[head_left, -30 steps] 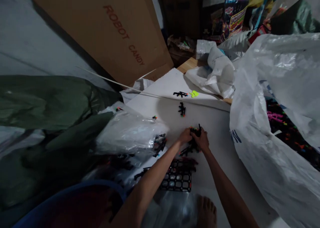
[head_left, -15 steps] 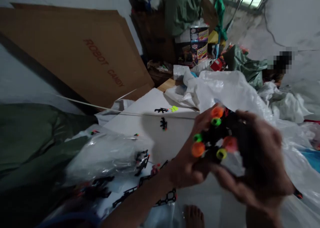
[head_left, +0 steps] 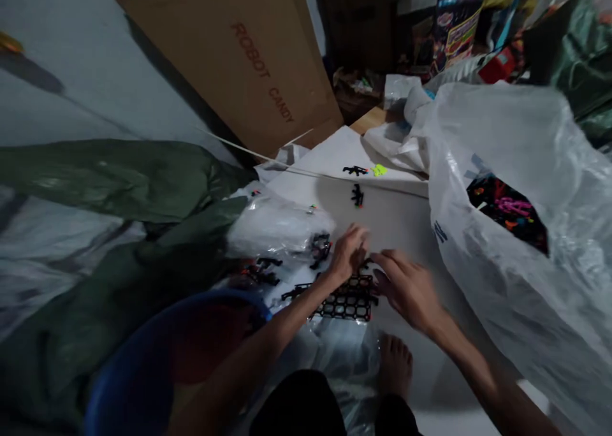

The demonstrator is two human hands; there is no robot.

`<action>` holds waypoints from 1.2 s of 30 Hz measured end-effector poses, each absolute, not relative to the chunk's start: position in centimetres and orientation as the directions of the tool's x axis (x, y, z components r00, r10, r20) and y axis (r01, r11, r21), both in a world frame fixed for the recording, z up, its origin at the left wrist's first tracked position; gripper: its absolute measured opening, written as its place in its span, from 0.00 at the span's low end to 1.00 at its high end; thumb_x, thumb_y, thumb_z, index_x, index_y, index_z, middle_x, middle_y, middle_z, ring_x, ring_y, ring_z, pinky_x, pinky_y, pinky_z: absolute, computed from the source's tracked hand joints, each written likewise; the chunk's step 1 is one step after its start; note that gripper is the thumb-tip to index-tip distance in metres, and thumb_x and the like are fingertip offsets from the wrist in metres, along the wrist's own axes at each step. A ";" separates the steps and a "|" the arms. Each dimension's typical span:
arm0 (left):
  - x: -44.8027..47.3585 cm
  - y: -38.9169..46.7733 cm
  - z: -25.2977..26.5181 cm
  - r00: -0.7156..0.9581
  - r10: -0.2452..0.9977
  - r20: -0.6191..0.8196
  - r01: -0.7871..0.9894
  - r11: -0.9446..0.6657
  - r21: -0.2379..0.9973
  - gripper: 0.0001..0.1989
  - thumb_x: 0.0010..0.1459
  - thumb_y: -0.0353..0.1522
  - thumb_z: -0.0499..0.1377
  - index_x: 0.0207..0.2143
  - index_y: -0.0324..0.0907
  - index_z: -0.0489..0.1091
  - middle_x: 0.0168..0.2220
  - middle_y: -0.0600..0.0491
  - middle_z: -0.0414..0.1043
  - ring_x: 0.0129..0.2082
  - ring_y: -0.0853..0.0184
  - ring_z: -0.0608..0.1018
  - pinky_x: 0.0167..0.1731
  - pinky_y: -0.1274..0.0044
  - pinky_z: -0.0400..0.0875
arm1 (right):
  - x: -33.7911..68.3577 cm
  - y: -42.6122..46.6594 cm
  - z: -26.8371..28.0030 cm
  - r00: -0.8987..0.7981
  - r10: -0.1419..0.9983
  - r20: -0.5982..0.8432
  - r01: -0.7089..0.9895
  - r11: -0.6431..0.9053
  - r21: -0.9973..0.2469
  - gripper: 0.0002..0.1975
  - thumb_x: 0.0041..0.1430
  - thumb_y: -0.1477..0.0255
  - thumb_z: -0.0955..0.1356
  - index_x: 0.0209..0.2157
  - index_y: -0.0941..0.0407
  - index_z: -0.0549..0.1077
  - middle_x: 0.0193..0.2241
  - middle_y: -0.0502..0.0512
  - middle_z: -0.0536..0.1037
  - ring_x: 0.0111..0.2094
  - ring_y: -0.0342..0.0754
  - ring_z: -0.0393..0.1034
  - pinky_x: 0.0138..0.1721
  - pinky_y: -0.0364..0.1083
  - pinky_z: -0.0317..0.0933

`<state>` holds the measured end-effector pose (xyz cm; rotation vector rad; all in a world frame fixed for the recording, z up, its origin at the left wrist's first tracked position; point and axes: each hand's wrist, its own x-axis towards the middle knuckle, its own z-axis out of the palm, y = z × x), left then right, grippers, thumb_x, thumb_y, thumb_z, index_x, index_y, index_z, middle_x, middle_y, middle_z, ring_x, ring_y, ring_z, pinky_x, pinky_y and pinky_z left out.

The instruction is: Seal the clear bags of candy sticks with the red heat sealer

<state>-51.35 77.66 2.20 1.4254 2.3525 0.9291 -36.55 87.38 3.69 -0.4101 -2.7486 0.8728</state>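
My left hand (head_left: 351, 251) is above a stack of black plastic grid-like frames (head_left: 347, 307), its fingers curled and blurred; whatever they grip does not show. My right hand (head_left: 406, 289) reaches in from the right with fingers stretched out and thumb apart, at the right end of the frames. A small dark piece lies between the two hands, too smeared to name. Beyond them on the white floor sheet are two black toy guns, one lying flat (head_left: 355, 170) and one pointing towards me (head_left: 357, 196), plus a yellow-green piece (head_left: 379, 169).
On the right stands a big white plastic bag (head_left: 488, 283) with dark and coloured toy parts (head_left: 511, 210) inside. A blue tub (head_left: 129, 353) is at lower left, near a clear plastic bag (head_left: 282, 229). A large cardboard sheet (head_left: 248, 60) leans behind. My bare foot (head_left: 396, 363) rests on the sheet.
The bundle of black toy parts with orange and green tips has left my hands. Both hands have moved down and left to the black frames. The view has tilted downward.
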 end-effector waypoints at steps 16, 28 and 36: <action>-53.6 67.6 -9.0 -0.657 0.703 -0.271 0.679 0.708 0.192 0.23 0.59 0.24 0.46 0.57 0.35 0.61 0.55 0.39 0.64 0.52 0.57 0.70 0.50 0.67 0.68 | -52.5 89.7 -11.3 -0.835 0.444 -0.324 0.549 0.656 -0.518 0.21 0.55 0.77 0.61 0.52 0.55 0.63 0.46 0.57 0.73 0.47 0.50 0.68 0.42 0.45 0.61; -55.6 69.7 -13.2 -0.763 0.438 -0.475 0.378 0.899 0.221 0.12 0.57 0.36 0.54 0.40 0.39 0.69 0.41 0.45 0.72 0.44 0.60 0.74 0.42 0.73 0.67 | -64.1 96.9 -12.3 -0.732 0.528 -0.432 0.678 0.628 -0.382 0.21 0.49 0.68 0.69 0.46 0.56 0.67 0.40 0.59 0.75 0.44 0.54 0.70 0.39 0.46 0.63; -50.0 66.0 -10.7 -0.946 0.059 -0.318 -0.106 0.873 0.477 0.08 0.53 0.26 0.52 0.36 0.42 0.66 0.30 0.54 0.71 0.31 0.67 0.74 0.34 0.77 0.66 | -71.4 103.8 -12.5 -0.832 0.535 -0.148 0.554 0.792 -0.255 0.18 0.58 0.74 0.60 0.50 0.57 0.67 0.52 0.65 0.66 0.50 0.55 0.63 0.43 0.49 0.59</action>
